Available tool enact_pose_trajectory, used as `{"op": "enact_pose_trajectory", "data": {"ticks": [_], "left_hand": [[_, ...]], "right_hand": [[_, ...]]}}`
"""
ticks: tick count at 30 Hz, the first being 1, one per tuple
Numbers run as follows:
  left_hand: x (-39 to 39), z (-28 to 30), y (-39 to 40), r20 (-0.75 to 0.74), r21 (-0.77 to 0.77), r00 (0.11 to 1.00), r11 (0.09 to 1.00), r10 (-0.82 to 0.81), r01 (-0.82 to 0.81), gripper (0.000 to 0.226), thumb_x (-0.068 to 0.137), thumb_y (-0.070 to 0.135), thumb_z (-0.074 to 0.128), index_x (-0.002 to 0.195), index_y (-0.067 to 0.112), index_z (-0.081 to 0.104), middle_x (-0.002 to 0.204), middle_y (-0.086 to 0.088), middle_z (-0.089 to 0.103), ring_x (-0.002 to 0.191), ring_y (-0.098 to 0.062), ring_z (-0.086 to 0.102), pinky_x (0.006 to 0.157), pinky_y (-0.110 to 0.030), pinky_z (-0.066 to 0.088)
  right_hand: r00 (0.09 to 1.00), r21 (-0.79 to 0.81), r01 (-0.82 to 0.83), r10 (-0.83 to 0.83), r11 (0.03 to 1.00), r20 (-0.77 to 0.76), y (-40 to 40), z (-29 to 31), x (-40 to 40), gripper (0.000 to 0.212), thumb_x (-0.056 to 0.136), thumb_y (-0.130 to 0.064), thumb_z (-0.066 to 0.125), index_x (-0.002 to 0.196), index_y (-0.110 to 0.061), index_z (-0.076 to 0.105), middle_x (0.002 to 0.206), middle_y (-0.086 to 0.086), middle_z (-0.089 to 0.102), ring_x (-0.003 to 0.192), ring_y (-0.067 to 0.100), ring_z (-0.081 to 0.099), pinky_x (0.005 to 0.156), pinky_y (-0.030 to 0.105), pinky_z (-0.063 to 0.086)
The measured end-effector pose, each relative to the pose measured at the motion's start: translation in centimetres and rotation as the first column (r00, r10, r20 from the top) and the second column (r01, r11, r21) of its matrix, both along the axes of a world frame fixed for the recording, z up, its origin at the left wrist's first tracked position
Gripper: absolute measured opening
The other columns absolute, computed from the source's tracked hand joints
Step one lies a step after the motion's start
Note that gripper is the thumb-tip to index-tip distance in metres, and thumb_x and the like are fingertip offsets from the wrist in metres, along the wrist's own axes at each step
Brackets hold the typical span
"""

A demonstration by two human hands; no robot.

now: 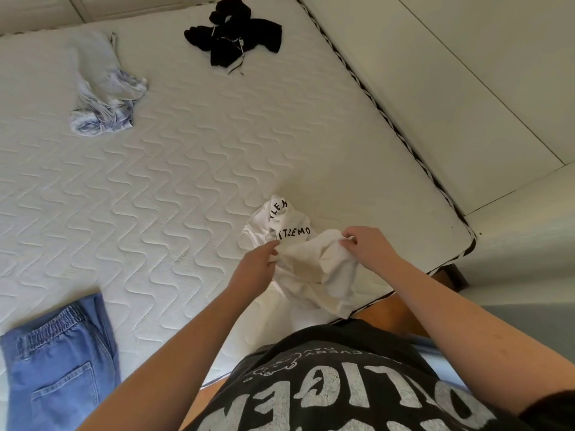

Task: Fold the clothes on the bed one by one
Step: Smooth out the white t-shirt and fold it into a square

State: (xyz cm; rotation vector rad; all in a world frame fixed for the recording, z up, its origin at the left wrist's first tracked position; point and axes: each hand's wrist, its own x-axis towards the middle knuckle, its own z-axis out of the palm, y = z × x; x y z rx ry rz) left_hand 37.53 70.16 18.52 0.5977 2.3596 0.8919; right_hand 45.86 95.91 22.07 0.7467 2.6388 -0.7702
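Observation:
A crumpled white T-shirt (311, 269) with black lettering lies bunched at the near right corner of the bed. My left hand (256, 269) grips its cloth on the left side. My right hand (368, 247) pinches a fold of the same shirt on the right. Blue denim shorts (59, 365) lie flat at the near left. A pale striped garment (102, 88) sits crumpled at the far left. A black garment with a drawstring (233, 35) is heaped at the far side.
The white quilted mattress (174, 188) fills most of the view, its trimmed edge (404, 135) running along the right. Beyond that edge is a pale wall or panel (466, 73). Brown floor (395, 315) shows by the near corner.

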Motion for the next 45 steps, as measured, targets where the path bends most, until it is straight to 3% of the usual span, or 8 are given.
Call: {"op": "enact_pose_trajectory", "data": {"ticks": [3, 9, 14, 19, 30, 34, 38, 45], "left_hand": [[-1.8, -1.3, -2.1, -0.032, -0.212, 0.998, 0.975, 0.058, -0.063, 0.052, 0.093, 0.002, 0.042, 0.145, 0.008, 0.042, 0.138, -0.016, 0.055, 0.126, -0.031, 0.051, 0.099, -0.035, 0.041], [-3.2, -2.6, -7.4, -0.048, -0.349, 0.992, 0.929, 0.119, -0.128, 0.024, 0.086, -0.004, 0.047, 0.097, 0.002, 0.067, 0.094, -0.017, 0.069, 0.093, -0.034, 0.065, 0.076, -0.035, 0.048], [-2.4, -2.8, -11.0, 0.058, -0.279, 0.926, 0.897, 0.373, -0.343, 0.038, 0.087, -0.001, 0.041, 0.097, 0.026, 0.066, 0.073, 0.000, 0.070, 0.052, -0.010, 0.069, 0.054, -0.028, 0.054], [-0.9, -3.4, -15.2, 0.101, -0.118, 0.772, 0.778, 0.628, -0.617, 0.045, 0.089, -0.003, 0.042, 0.120, 0.018, 0.067, 0.081, -0.006, 0.073, 0.059, -0.016, 0.071, 0.062, -0.028, 0.058], [6.9, -3.6, -13.8, 0.270, -0.116, 0.754, 0.797, 0.599, -0.592, 0.047, 0.079, -0.011, 0.064, 0.099, 0.031, 0.076, 0.103, -0.001, 0.074, 0.088, -0.011, 0.066, 0.073, -0.013, 0.049], [9.3, -4.2, -13.1, 0.366, -0.075, 0.708, 0.778, 0.604, -0.624, 0.023, 0.080, 0.022, 0.082, 0.100, 0.029, 0.075, 0.097, 0.006, 0.072, 0.086, -0.011, 0.067, 0.075, -0.021, 0.051], [11.0, -5.1, -13.5, 0.321, -0.104, 0.563, 0.619, 0.762, -0.779, 0.015, 0.091, 0.010, 0.067, 0.105, 0.010, 0.075, 0.097, -0.011, 0.073, 0.075, -0.020, 0.071, 0.092, -0.042, 0.055], [12.3, -5.2, -14.1, 0.381, -0.436, 0.359, 0.508, 0.852, -0.743, 0.029, 0.083, 0.001, 0.075, 0.108, -0.007, 0.064, 0.111, -0.022, 0.064, 0.081, -0.032, 0.067, 0.065, -0.033, 0.062]], "right_hand": [[0.993, 0.160, -0.103, 0.092, 0.982, 0.074, 1.5, 0.0, 1.1, 0.033, 0.097, -0.011, 0.044, 0.115, -0.022, 0.070, 0.113, 0.000, 0.070, 0.100, 0.022, 0.063, 0.082, 0.027, 0.045], [0.990, 0.388, 0.048, 0.008, 0.920, -0.143, 4.5, 0.0, 5.0, 0.029, 0.098, -0.010, 0.043, 0.110, -0.016, 0.068, 0.092, 0.011, 0.072, 0.084, 0.032, 0.064, 0.073, 0.036, 0.046], [0.924, 0.273, 0.305, -0.214, 0.912, -0.317, 7.0, 0.0, 7.9, 0.028, 0.098, -0.008, 0.042, 0.111, -0.008, 0.067, 0.089, 0.016, 0.070, 0.078, 0.033, 0.061, 0.071, 0.035, 0.048], [0.728, 0.008, 0.630, -0.587, 0.777, -0.355, 10.8, -1.4, 10.2, 0.032, 0.097, -0.007, 0.039, 0.106, -0.011, 0.069, 0.104, 0.013, 0.068, 0.092, 0.034, 0.066, 0.088, 0.048, 0.054], [0.954, -0.216, 0.289, -0.300, 0.933, -0.019, 8.3, -5.4, 12.7, 0.020, 0.096, -0.027, 0.057, 0.104, -0.017, 0.073, 0.098, 0.001, 0.069, 0.085, 0.018, 0.064, 0.079, 0.033, 0.048], [0.905, -0.271, 0.395, -0.423, 0.878, -0.051, 7.5, -6.4, 13.2, 0.023, 0.096, -0.026, 0.061, 0.111, -0.012, 0.069, 0.091, 0.004, 0.072, 0.071, 0.013, 0.070, 0.069, 0.029, 0.052], [0.861, -0.283, 0.508, -0.469, 0.814, 0.196, 9.0, -7.4, 13.7, 0.036, 0.095, -0.013, 0.062, 0.128, 0.001, 0.058, 0.103, 0.018, 0.070, 0.079, 0.025, 0.070, 0.069, 0.030, 0.055], [0.607, -0.263, 0.765, -0.521, 0.588, 0.601, 8.8, -7.5, 15.0, 0.032, 0.097, -0.001, 0.055, 0.126, 0.010, 0.051, 0.090, 0.017, 0.062, 0.069, 0.022, 0.060, 0.042, 0.022, 0.052]]}}
